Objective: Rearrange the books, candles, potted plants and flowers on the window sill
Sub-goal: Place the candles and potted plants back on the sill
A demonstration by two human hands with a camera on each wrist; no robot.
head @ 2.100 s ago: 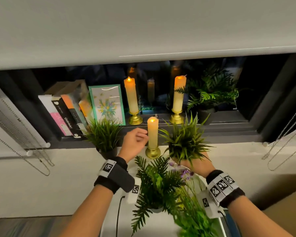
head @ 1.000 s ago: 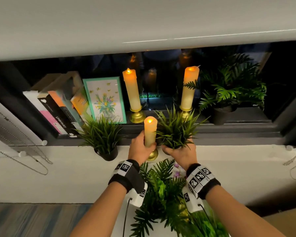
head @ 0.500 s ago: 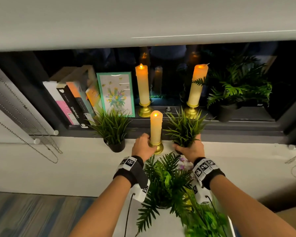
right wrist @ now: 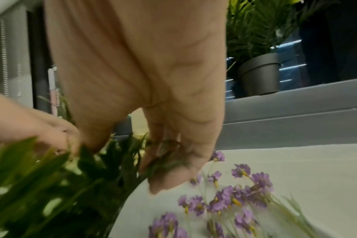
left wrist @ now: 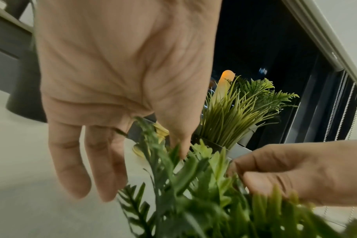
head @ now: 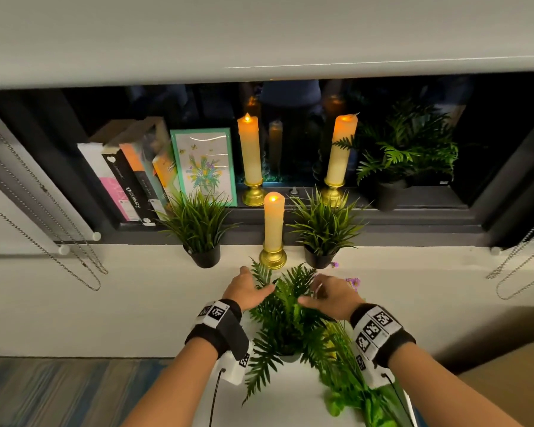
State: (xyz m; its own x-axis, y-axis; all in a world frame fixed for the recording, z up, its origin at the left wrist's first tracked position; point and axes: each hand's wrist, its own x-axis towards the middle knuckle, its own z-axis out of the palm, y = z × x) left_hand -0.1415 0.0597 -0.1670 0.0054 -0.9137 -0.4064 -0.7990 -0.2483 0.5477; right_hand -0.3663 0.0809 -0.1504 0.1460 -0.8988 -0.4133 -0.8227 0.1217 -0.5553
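A short lit candle (head: 273,220) on a gold base stands at the front of the white sill (head: 130,291), between two grass plants in black pots (head: 198,220) (head: 324,223). Nearer me, a fern (head: 287,315) rises from below. My left hand (head: 248,289) hovers at its left fronds with straight, relaxed fingers (left wrist: 71,169). At the right fronds my right hand (head: 327,295) has loosely curled fingers (right wrist: 167,173) that brush the leaves. Purple flowers (right wrist: 224,201) lie just right of it.
On the dark back ledge stand leaning books (head: 127,177), a framed flower picture (head: 204,166), two tall lit candles (head: 250,152) (head: 341,149) and a potted fern (head: 407,149). Blind chains (head: 43,241) (head: 518,272) hang at both sides. The lowered blind (head: 259,35) is overhead.
My left hand let go of the short candle and my right hand let go of the right grass plant. Both now stand on the sill, and both hands drew back to the fern.
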